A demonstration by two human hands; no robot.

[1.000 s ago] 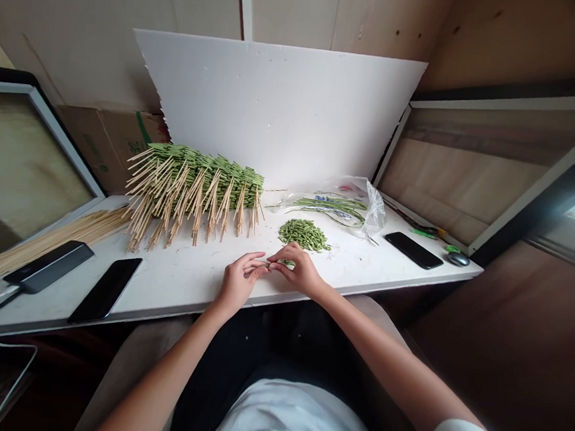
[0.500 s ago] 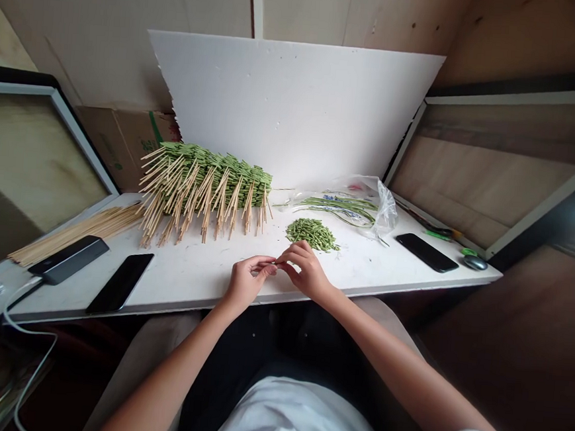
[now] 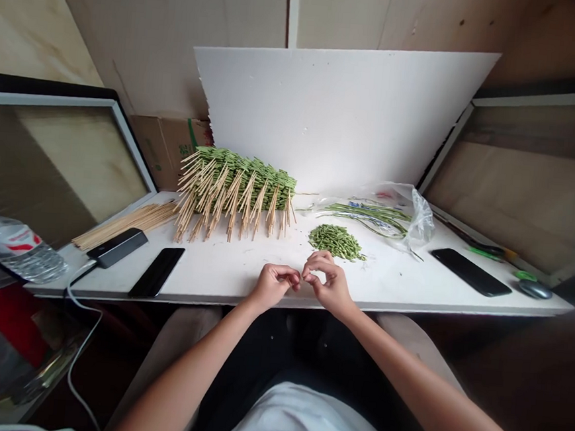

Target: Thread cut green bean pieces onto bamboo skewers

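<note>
- We see our left hand (image 3: 273, 285) low over the near edge of the white, flat-topped table (image 3: 227, 280), its thumb and fingertips drawn close together; we cannot tell whether something small is pinched there.
- Our right hand (image 3: 329, 282) faces it just beside, thumb and forefinger curved into a narrow ring; whether it grips anything, we cannot make out.
- Just beyond our right hand lies a loose heap of short, cut green stem pieces (image 3: 336, 240), not on any sticks.
- What looks done stands to the left, at the back: a big stack of green pieces threaded in rows on thin pale wooden sticks (image 3: 239, 195), whose bare ends point towards us.
- What looks left, as we judge it: that heap, a flat bundle of bare pale wooden sticks (image 3: 130, 222) farther left, and some long, uncut green stems (image 3: 367, 212) in a clear, crinkled plastic bag (image 3: 421, 216) behind the heap.
- By our reckoning, much more is threaded than loose.
</note>
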